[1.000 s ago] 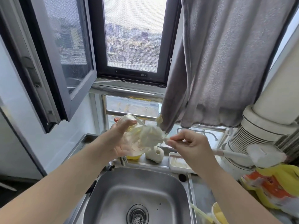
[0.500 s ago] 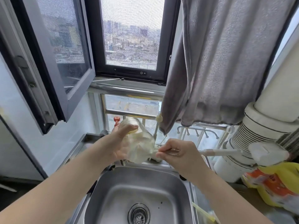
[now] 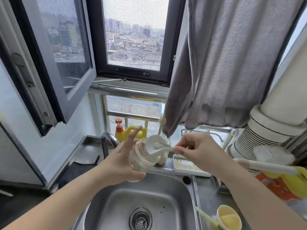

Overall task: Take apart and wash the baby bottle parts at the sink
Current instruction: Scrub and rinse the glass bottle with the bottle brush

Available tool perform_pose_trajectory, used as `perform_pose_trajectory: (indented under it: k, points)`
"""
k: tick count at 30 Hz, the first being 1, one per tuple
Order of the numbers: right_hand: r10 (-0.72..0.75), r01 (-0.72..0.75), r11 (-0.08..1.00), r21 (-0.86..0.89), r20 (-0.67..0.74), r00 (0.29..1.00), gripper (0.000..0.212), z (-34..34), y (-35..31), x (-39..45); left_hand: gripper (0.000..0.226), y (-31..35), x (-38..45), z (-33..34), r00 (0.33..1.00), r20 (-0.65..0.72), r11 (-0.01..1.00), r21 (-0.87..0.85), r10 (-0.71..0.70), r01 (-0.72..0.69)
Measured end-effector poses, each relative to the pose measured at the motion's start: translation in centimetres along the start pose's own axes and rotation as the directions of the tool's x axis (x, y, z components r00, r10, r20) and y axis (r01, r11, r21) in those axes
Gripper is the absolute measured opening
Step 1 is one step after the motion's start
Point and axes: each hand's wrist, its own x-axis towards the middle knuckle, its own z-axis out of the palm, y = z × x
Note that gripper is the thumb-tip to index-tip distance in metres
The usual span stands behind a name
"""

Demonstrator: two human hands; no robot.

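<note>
While the clear bottle body (image 3: 142, 159) is gripped above the sink (image 3: 146, 201) by the left hand (image 3: 123, 161), thumb curled under it and fingers wrapped behind with one fingertip raised, the washing stage is judged to be well under way. The bottle is already stripped of its top, so the taking apart seems done, at least for this part. A white brush head (image 3: 155, 146) is seen at the bottle's open mouth, partly outside it, and its thin handle is pinched between thumb and fingertips of the right hand (image 3: 197, 151). No water is seen running from the tap (image 3: 108, 141), so rinsing is taken to be left, along with any remaining parts; a pale piece behind the bottle on the sink's back ledge may be one of them, though it is too hidden to be named. A yellow soap bottle (image 3: 131, 132) is stood by the window rail, a white tray (image 3: 187, 166) lies just right of the bottle, and a yellow cup (image 3: 229, 217) sits on the counter. Compared with half a second earlier, the brush head has been drawn out from deep inside the bottle to its rim, the right hand has been pulled back to the right, and the bottle has been tilted so that its mouth faces up and right
</note>
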Motion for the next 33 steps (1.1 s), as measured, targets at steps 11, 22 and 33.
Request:
perform_pose_trajectory:
  k: [11,22,33]
  points:
    - [0.208,-0.218,0.965,0.147,0.083,0.975,0.013,2.9,3.8,-1.5,0.092,-3.0,-1.4,3.1,0.992,-0.123,0.997,0.075,-0.020,0.029]
    - [0.402,-0.373,0.853,0.365,-0.004,0.916,0.015,4.5,8.9,-4.4,0.080,-5.3,-1.8,10.6,0.984,0.017,0.940,-0.294,-0.178,0.175]
    - [0.617,-0.467,0.724,0.508,-0.174,0.767,0.015,4.1,13.5,-10.9,0.078,-5.5,0.1,17.7,0.946,0.228,0.893,-0.337,-0.232,0.300]
